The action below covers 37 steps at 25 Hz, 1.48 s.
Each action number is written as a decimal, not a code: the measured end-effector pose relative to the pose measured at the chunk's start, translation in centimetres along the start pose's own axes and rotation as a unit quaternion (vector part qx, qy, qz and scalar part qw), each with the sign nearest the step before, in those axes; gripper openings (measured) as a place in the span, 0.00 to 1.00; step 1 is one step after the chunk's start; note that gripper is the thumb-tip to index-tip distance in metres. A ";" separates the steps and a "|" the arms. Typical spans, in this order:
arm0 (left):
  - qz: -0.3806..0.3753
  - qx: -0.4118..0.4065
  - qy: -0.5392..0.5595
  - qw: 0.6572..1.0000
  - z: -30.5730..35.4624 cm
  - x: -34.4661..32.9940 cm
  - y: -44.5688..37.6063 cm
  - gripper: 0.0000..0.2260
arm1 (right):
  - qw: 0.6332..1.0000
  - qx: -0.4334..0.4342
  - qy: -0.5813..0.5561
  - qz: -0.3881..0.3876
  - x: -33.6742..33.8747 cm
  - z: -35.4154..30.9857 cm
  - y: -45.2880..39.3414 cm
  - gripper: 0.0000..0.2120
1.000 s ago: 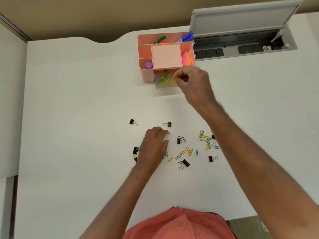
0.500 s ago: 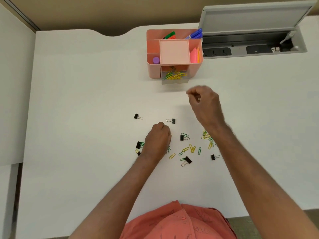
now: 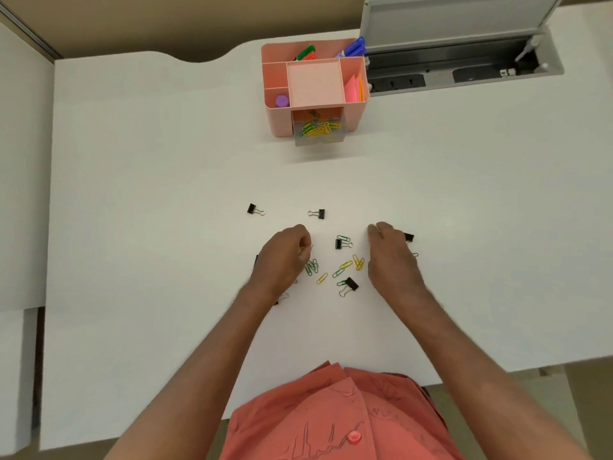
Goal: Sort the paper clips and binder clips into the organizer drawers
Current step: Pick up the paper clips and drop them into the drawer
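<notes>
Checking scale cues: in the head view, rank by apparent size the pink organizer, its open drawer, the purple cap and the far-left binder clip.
1. pink organizer
2. open drawer
3. far-left binder clip and purple cap: look alike, not ranked.

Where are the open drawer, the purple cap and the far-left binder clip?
open drawer (image 3: pixel 319 138): head view, on its clear front wall.
purple cap (image 3: pixel 282 101): head view, on its round top.
far-left binder clip (image 3: pixel 251 208): head view, on its black body.

Binder clips (image 3: pixel 317 213), black: five in clear view on the table (image 3: pixel 132 194), others part hidden under the hands; loose paper clips (image 3: pixel 345 264): about nine; organizer (image 3: pixel 315 91), twelve o'clock: one; open drawer (image 3: pixel 320 136): one, clips inside too tangled to count.
</notes>
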<state>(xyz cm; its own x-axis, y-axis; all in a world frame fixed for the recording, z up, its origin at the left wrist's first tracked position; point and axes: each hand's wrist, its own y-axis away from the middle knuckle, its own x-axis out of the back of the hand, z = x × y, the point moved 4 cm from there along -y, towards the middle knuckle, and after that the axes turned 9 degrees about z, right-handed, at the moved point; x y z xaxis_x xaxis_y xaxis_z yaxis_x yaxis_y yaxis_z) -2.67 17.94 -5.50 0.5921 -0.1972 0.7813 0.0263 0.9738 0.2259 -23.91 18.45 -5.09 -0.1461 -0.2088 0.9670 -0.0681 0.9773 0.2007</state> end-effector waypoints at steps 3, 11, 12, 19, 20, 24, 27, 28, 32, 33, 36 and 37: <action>-0.013 -0.026 -0.012 1.000 -0.8 -0.4 2.2 0.04 | 0.998 0.014 -0.044 0.033 -0.7 0.6 0.6 0.26; -0.027 -0.065 -0.075 0.995 -0.6 -2.7 4.2 0.20 | 0.988 0.005 -0.146 0.055 -0.9 1.6 0.1 0.07; -0.024 -0.066 -0.077 0.995 -0.3 -2.7 4.0 0.18 | 0.987 -0.002 -0.154 0.050 -0.8 1.6 0.0 0.05; -0.015 -0.094 -0.105 0.990 0.4 -3.0 2.7 0.02 | 0.975 -0.018 -0.223 0.007 -1.0 0.8 0.5 0.06; -0.013 -0.098 -0.112 0.989 0.6 -3.0 2.6 0.03 | 0.971 -0.027 -0.237 0.006 -1.0 0.7 0.6 0.07; 0.006 -0.098 -0.100 0.990 0.8 -2.5 2.5 0.04 | 0.963 -0.041 -0.266 0.006 -1.2 0.7 0.9 0.10; 0.010 -0.078 -0.073 0.994 0.6 -2.2 2.5 0.05 | 0.964 -0.011 -0.267 -0.005 -1.4 0.4 1.6 0.13; 0.010 -0.072 -0.066 0.995 0.6 -2.2 2.6 0.04 | 0.966 0.004 -0.257 -0.012 -1.6 0.3 1.9 0.14; 0.012 -0.047 -0.028 0.998 0.4 -2.0 2.7 0.04 | 0.981 0.034 -0.190 -0.018 -1.9 -0.3 1.9 0.11; 0.011 -0.042 -0.018 0.999 0.3 -2.0 2.6 0.04 | 0.983 0.041 -0.179 -0.007 -1.8 -0.5 1.7 0.08; 0.011 -0.020 0.012 1.000 0.0 -1.9 2.6 0.06 | 0.988 0.067 -0.141 0.009 -1.6 -1.0 1.1 0.03; 0.013 -0.008 0.027 1.000 -0.1 -1.9 2.6 0.07 | 0.989 0.079 -0.125 0.013 -1.6 -1.1 0.9 0.04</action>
<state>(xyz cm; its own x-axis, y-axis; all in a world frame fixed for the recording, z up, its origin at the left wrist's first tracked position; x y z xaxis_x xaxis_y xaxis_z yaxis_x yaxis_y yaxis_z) -3.67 20.88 -6.40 0.6353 -0.1663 0.7541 0.0229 0.9802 0.1969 -22.61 19.74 -6.29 -0.3886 -0.2058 0.8981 -0.2124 0.9685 0.1301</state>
